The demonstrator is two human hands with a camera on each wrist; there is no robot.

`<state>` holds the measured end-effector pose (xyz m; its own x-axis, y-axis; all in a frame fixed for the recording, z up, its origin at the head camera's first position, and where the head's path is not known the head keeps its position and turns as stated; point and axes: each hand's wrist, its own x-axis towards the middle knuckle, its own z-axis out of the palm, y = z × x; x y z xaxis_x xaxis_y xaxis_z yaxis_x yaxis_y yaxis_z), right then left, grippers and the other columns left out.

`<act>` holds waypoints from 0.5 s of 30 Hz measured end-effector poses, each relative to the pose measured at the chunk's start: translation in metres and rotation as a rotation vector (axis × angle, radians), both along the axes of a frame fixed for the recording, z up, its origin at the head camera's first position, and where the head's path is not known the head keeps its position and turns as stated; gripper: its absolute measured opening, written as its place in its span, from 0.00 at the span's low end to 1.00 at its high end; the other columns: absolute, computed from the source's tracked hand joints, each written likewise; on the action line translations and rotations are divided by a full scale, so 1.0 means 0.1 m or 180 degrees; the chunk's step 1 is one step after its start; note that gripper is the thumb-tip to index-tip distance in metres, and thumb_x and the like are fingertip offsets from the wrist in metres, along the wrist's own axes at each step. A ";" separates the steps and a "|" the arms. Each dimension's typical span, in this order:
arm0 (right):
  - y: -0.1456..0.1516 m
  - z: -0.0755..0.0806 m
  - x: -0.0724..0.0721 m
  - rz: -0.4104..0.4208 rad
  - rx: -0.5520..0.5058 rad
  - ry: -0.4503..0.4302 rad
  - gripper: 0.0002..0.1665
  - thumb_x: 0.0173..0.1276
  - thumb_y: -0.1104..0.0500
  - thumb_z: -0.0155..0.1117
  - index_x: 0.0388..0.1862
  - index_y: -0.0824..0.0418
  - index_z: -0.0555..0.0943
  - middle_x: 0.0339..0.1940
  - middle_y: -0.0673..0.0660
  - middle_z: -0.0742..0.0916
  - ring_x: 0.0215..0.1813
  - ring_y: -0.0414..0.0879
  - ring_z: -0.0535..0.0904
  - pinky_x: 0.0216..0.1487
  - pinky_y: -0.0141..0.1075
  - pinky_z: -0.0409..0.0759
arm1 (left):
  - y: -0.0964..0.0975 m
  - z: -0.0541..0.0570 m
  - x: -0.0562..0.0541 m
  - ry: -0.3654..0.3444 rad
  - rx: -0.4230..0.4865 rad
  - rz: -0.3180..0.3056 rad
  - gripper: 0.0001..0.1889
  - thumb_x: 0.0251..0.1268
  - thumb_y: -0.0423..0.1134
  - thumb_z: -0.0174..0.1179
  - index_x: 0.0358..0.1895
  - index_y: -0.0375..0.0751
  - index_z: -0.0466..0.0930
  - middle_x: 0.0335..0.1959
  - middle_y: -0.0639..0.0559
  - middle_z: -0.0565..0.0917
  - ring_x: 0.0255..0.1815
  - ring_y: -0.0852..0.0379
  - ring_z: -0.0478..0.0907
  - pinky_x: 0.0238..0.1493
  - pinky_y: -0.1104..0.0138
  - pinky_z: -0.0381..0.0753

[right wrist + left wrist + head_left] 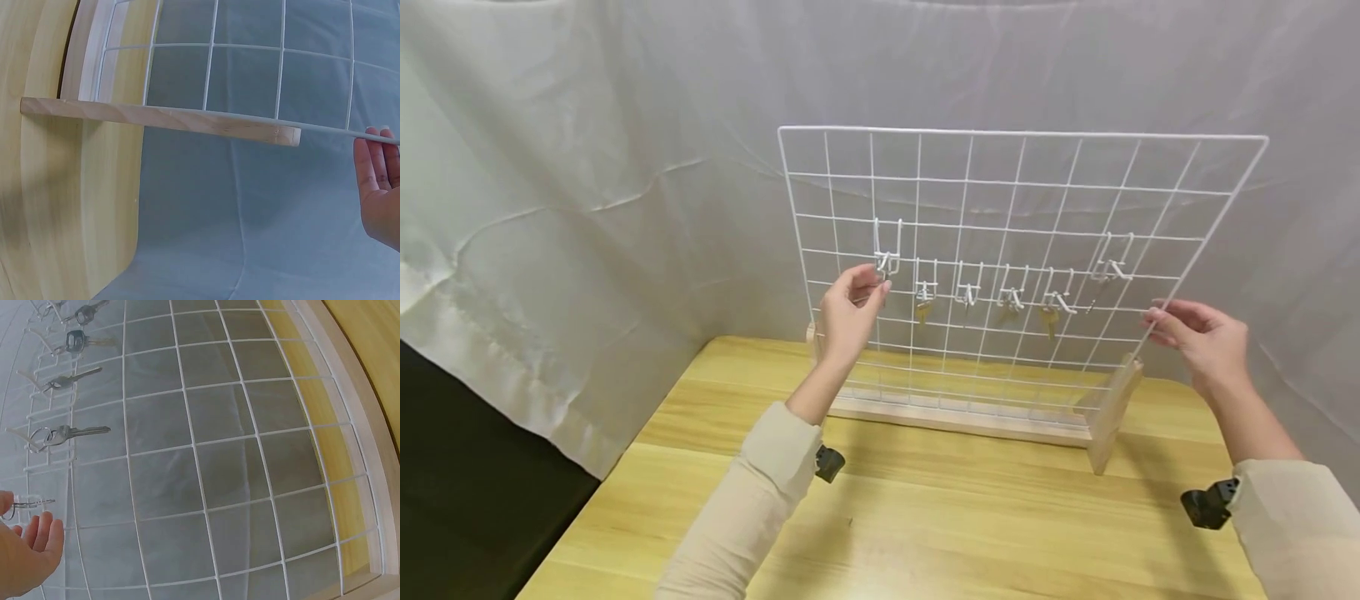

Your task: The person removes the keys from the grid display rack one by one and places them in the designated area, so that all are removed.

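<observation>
My left hand (848,315) is at the upper-left white hook (888,237) of a white wire grid panel (1022,132). Its thumb and fingers pinch a key on a ring (34,503) there; the fingers partly hide it. At the panel's right side, my right hand (1210,340) grips the edge wire between thumb and fingers. Lower hooks between the hands carry more keys on rings, among them a brass-coloured key (1051,321) and a silver key (87,432). Another hook (1116,268) sits higher, nearer the right hand, with a thin key below it.
A wooden base (955,418) with an upright side foot (187,120) supports the panel on a wood-grain table (970,517). Grey cloth (625,167) hangs behind and to the left. Small black devices (830,463) sit at both wrists.
</observation>
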<state>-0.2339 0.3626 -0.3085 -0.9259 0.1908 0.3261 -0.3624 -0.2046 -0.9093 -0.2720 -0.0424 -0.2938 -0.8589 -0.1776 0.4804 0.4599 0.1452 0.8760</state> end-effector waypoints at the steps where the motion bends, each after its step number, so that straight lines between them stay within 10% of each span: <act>1: 0.00 0.00 0.00 -0.0009 0.0002 -0.0018 0.08 0.57 0.74 0.62 0.33 0.65 0.84 0.28 0.51 0.89 0.30 0.40 0.86 0.31 0.30 0.85 | 0.01 0.00 0.00 0.0016 0.0037 0.0015 0.16 0.56 0.30 0.63 0.48 0.30 0.76 0.42 0.35 0.83 0.41 0.45 0.81 0.44 0.70 0.84; 15: 0.03 0.01 -0.02 -0.0044 0.0068 -0.0110 0.06 0.56 0.71 0.65 0.33 0.65 0.84 0.26 0.51 0.89 0.29 0.40 0.86 0.31 0.30 0.85 | 0.08 0.00 -0.05 -0.0001 0.0154 0.0172 0.10 0.54 0.28 0.63 0.40 0.27 0.80 0.37 0.35 0.85 0.31 0.53 0.82 0.35 0.75 0.83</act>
<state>-0.2362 0.3657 -0.3076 -0.9340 0.1971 0.2981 -0.3334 -0.1803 -0.9254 -0.2769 -0.0342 -0.2937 -0.8476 -0.2467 0.4699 0.4523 0.1272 0.8827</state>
